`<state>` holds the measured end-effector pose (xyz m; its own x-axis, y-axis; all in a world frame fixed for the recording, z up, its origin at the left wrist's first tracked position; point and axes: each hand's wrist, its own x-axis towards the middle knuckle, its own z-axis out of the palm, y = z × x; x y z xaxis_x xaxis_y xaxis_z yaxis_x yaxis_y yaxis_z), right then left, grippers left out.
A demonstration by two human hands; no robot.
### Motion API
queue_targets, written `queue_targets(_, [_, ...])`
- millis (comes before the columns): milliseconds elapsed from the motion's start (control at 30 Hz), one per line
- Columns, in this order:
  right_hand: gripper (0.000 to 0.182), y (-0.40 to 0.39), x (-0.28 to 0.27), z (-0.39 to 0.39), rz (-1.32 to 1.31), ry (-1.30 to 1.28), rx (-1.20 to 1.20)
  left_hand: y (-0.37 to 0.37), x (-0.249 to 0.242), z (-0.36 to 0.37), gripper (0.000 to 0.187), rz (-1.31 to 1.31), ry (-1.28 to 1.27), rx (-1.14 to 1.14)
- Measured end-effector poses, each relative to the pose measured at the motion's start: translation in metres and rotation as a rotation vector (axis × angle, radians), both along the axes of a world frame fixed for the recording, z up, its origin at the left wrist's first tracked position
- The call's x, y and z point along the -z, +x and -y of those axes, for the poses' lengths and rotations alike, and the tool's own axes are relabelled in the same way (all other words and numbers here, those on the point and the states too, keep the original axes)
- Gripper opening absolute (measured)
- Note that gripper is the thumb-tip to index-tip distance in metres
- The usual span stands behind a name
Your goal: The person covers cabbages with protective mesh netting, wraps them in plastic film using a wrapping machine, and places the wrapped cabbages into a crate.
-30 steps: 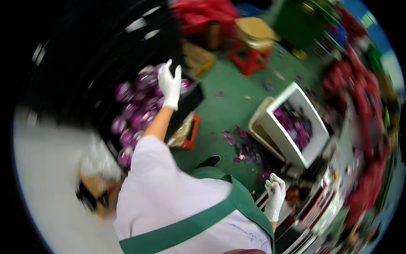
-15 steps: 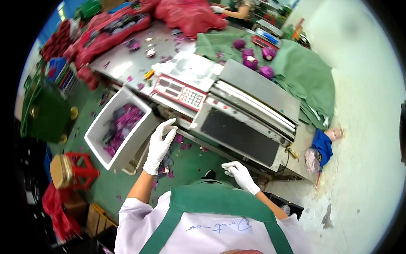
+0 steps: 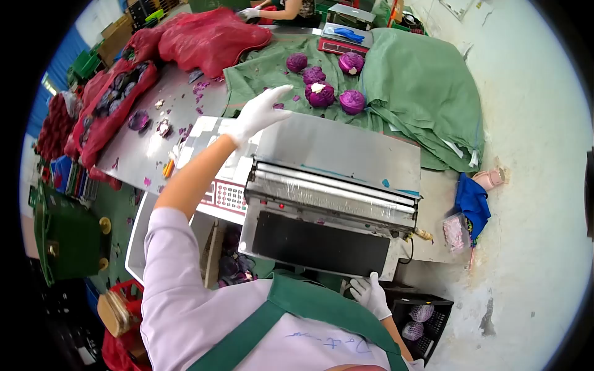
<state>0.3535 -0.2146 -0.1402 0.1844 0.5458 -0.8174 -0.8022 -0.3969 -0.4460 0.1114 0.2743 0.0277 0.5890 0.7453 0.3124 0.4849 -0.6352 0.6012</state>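
Note:
My left hand (image 3: 258,115), in a white glove, is stretched forward with fingers extended over the back of a film wrapping machine (image 3: 346,142). Several purple cabbages (image 3: 319,94) lie just past its fingertips on a green cloth (image 3: 260,68). Down by the machine's front edge, my right hand (image 3: 372,298), also gloved, has its thumb raised apart from loosely bent fingers, holding nothing visible. A roll of clear film (image 3: 334,193) lies across the machine behind its black plate (image 3: 322,244). The red and white scale (image 3: 228,196) sits under my left forearm.
A black crate (image 3: 440,321) with wrapped cabbages stands low at right. The white bin (image 3: 134,247) is partly hidden by my left arm. Red mesh bags (image 3: 210,40) line the far left table. Another person's gloved hand (image 3: 250,13) shows beyond, near a second scale (image 3: 334,46).
I have come closer to the machine. My left hand has moved from beside the white bin forward toward the cabbages, and my right hand now is at the machine's front edge.

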Motion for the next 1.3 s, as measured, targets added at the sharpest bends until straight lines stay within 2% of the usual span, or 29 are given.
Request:
queue_targets(67, [0.063,-0.008,0.015,-0.009,0.015,-0.049,0.09,0.038,0.014,-0.067,0.066,-0.106,0.084,0.03])
queue_targets(100, [0.065,-0.008,0.021,-0.012,0.044,-0.096,0.157,0.057,0.028,-0.1,0.069,-0.258,0.204,0.032])
queue_targets(133, [0.068,-0.011,0.021,-0.014,0.049,-0.019,0.164,0.077,0.039,-0.129,0.073,-0.408,0.326,0.033])
queue_targets(233, [0.063,-0.018,0.022,-0.022,0.089,-0.1,0.253,0.13,0.065,-0.186,0.086,-0.669,0.453,0.13])
queue_targets(300, [0.061,-0.016,0.038,-0.021,0.048,-0.088,0.318,0.167,0.084,-0.211,0.105,-0.865,0.465,0.2])
queue_targets(400, [0.06,-0.013,0.048,-0.021,0.067,-0.133,0.321,0.205,0.106,-0.234,0.12,-0.945,0.439,0.241])
queue_targets(500, [0.057,-0.014,0.057,-0.036,0.066,-0.233,0.376,0.215,0.118,-0.261,0.119,-1.025,0.331,0.212])
queue_targets(567, [0.053,-0.014,0.053,-0.052,0.139,-0.254,0.359,0.221,0.133,-0.288,0.104,-0.983,0.127,0.221])
queue_targets(633, [0.048,-0.008,0.045,-0.069,0.165,-0.292,0.357,0.217,0.139,-0.296,0.094,-0.846,0.139,0.177])
queue_targets(667, [0.046,-0.009,0.042,-0.071,0.189,-0.323,0.352,0.211,0.139,-0.297,0.086,-0.681,0.128,0.143])
queue_targets(700, [0.045,-0.007,0.041,-0.065,0.242,-0.313,0.297,0.197,0.172,-0.319,0.084,-0.152,-0.3,0.113])
queue_targets(767, [0.045,-0.028,0.024,-0.061,0.258,-0.378,0.342,0.176,0.184,-0.314,0.087,0.124,-0.484,0.095])
queue_targets(800, [0.045,-0.035,0.021,-0.059,0.249,-0.373,0.309,0.133,0.122,-0.286,0.084,0.273,-0.826,0.026])
queue_targets(900, [0.051,-0.033,0.022,-0.042,0.241,-0.285,0.264,0.054,0.071,-0.266,0.08,0.273,-0.723,0.1])
queue_targets(933, [0.053,-0.035,0.024,-0.036,0.23,-0.307,0.241,0.028,0.052,-0.245,0.078,0.351,-0.735,0.132])
queue_targets(967, [0.057,-0.039,0.027,-0.028,0.22,-0.329,0.217,0.001,0.048,-0.242,0.077,0.2,-0.741,0.059])
queue_targets(1000, [0.057,-0.029,0.038,-0.017,0.193,-0.232,0.225,-0.032,0.033,-0.226,0.078,0.097,-0.649,0.1])
queue_targets(1033, [0.057,-0.038,0.026,-0.019,0.234,-0.264,0.226,-0.06,0.018,-0.21,0.079,-0.008,-0.557,0.151])
queue_targets(1067, [0.057,-0.04,0.027,-0.017,0.243,-0.255,0.215,-0.081,0.016,-0.199,0.068,-0.013,-0.566,0.139])
queue_targets(1100, [0.056,-0.035,0.028,-0.016,0.252,-0.246,0.204,-0.11,0.022,-0.188,0.069,-0.203,-0.457,0.124])
queue_targets(1167, [0.056,-0.033,0.026,-0.018,0.26,-0.283,0.199,-0.122,-0.006,-0.151,0.073,-0.365,-0.393,0.053])
queue_targets(1200, [0.054,-0.034,0.029,-0.006,0.251,-0.25,0.161,-0.149,-0.004,-0.119,0.079,-0.597,-0.245,0.012])
queue_targets(1300, [0.055,-0.046,0.011,-0.01,0.263,-0.223,0.123,-0.18,0.007,-0.074,0.08,-0.659,-0.151,-0.057])
